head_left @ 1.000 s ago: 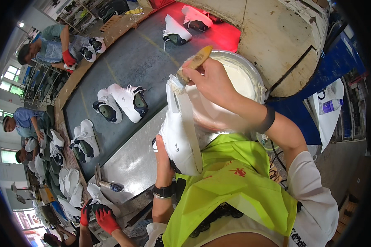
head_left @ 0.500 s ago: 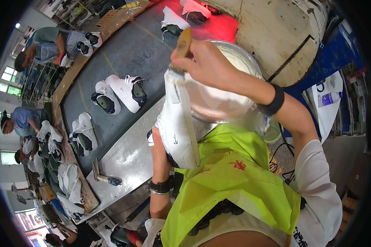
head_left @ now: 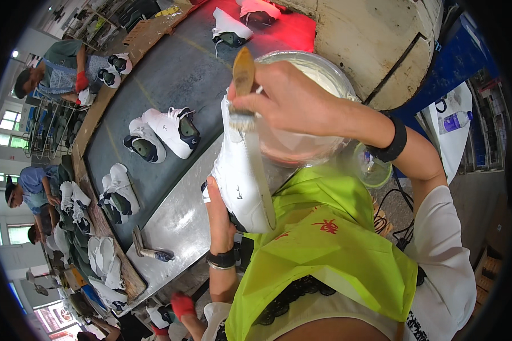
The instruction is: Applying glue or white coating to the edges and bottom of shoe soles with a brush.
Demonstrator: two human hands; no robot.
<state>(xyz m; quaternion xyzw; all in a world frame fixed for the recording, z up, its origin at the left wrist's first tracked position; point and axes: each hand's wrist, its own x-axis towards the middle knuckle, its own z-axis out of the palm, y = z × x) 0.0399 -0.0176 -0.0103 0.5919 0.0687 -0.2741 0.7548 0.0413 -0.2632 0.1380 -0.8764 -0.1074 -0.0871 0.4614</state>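
Observation:
My left hand (head_left: pixel 219 213) is closed round the heel end of a white shoe upper (head_left: pixel 242 182), which stands tilted in front of my apron with its toe end pointing away from me. In my right hand (head_left: pixel 287 96) is a flat paint brush (head_left: pixel 244 71) with a yellowish wooden handle. Its pale bristles press against the upper near the toe end. Just beyond the shoe, partly hidden by my right forearm, stands a wide round basin (head_left: pixel 338 77) with whitish liquid in it and plastic film at its rim.
A dark conveyor belt (head_left: pixel 170 74) carries several white shoes, including a pair (head_left: pixel 165 131). On the metal ledge (head_left: pixel 176 227) lies a hammer (head_left: pixel 148 247). A beige machine (head_left: pixel 370 45) glows red beneath at the far right. Co-workers (head_left: pixel 62 68) stand across the belt.
The brush has moved slightly down along the upper toward me, its handle now more upright. Shoes on the belt have shifted slightly in view. A red-gloved hand has appeared at the bottom.

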